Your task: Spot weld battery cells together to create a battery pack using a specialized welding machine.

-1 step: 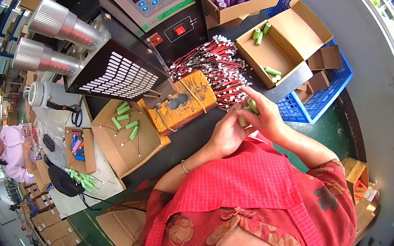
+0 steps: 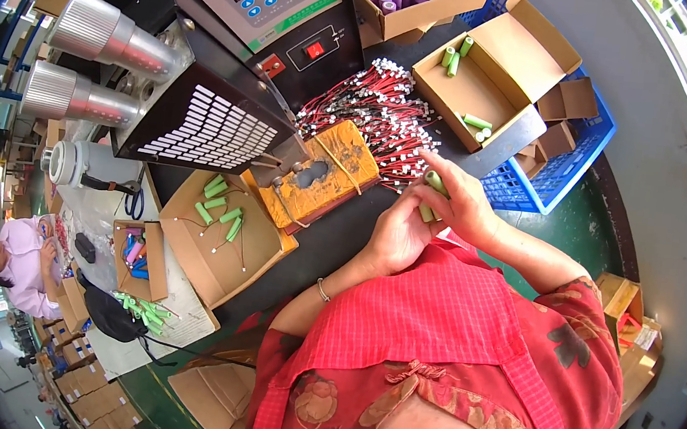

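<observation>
My left hand (image 2: 397,236) and my right hand (image 2: 472,212) meet in front of the red apron, fingers curled together. Between them is a green cylindrical battery cell (image 2: 437,183), its upper end poking out. More green shows lower down between the palms at a second cell (image 2: 427,214); which hand bears each one is partly hidden. Just beyond my fingers lies a heap of red and black wire leads with white connectors (image 2: 380,117). To the left of my hands stands a yellow taped block (image 2: 335,158), below the electrode tips of a black spot welder (image 2: 201,126).
An open cardboard box (image 2: 492,100) with several green cells stands at the upper right beside a blue crate (image 2: 563,184). A box of purple and blue cells (image 2: 416,19) is at the back. Wired green cells lie in a cardboard tray (image 2: 248,267) at left. Another person (image 2: 24,263) sits far left.
The green cell between my hands has shifted slightly, and my fingers with it. The surroundings look the same.
</observation>
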A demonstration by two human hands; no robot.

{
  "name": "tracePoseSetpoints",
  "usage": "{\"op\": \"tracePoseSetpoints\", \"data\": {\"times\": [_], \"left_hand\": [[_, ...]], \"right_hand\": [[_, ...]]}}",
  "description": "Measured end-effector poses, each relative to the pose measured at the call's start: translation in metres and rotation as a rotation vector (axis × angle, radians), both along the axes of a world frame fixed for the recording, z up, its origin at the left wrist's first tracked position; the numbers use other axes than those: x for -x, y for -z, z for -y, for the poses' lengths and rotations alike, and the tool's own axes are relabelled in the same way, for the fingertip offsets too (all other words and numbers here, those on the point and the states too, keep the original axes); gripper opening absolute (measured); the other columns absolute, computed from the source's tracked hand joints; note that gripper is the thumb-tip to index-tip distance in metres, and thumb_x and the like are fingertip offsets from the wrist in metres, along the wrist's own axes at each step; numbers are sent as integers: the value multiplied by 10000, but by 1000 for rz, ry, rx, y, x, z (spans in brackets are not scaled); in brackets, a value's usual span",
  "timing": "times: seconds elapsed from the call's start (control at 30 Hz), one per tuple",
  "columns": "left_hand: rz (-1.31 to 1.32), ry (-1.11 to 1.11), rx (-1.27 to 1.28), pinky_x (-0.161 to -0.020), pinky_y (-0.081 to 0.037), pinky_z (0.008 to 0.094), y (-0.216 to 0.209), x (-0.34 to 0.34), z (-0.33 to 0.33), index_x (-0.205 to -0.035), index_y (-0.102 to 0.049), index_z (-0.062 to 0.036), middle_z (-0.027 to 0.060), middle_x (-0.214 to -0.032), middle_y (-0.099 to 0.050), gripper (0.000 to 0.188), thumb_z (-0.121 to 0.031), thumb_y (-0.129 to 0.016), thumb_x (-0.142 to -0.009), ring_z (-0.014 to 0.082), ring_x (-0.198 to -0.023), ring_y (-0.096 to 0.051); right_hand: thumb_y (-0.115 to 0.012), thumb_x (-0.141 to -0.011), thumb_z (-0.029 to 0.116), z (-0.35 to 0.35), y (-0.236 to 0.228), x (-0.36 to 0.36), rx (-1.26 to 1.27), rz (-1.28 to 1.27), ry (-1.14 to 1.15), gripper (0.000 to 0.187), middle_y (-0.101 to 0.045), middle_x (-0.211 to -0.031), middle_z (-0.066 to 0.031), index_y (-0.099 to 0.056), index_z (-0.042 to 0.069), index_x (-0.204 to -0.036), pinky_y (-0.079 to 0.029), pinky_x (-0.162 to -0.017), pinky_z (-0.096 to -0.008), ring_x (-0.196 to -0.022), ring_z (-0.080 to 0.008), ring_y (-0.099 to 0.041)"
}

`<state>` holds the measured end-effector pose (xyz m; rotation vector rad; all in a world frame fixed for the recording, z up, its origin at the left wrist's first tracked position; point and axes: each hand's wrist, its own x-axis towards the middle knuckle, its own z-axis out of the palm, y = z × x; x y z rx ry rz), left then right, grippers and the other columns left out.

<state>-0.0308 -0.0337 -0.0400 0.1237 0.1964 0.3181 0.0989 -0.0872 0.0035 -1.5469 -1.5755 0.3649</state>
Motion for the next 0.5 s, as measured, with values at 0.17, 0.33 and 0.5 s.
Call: {"op": "tracePoseSetpoints", "data": {"times": [0.17,0.33,0.5], "left_hand": [[-133,-111,-335,-994,-353,350,-7,7,3,-1297,-340,-68,74,-1263,-423,413,-19,-436,-898,179,-1152,-441],[-394,-188,-671,-899,-421,239,-12,19,7,-1184,-459,-10,65,-1130,-535,285,-36,-487,-902,128,-1027,-528],[-228,-67,-281,-897,-450,285,-9,27,5,-1217,-429,-45,53,-1123,-520,299,-76,-458,-921,135,-1035,-526]], "right_hand": [[-553,-819,34,5,-2,7,-23,121,51,439,-620,-977,-122,-426,22,-1239,-459,-724,-347,-804,-276,-584],[-704,-714,98,12,0,3,-65,-27,100,413,-630,-824,-76,-560,48,-1098,-440,-565,-311,-648,-222,-547],[-723,-673,106,10,-10,-3,-312,272,-101,293,-655,-936,-37,-621,81,-946,-443,-607,-283,-745,-182,-588]]}}
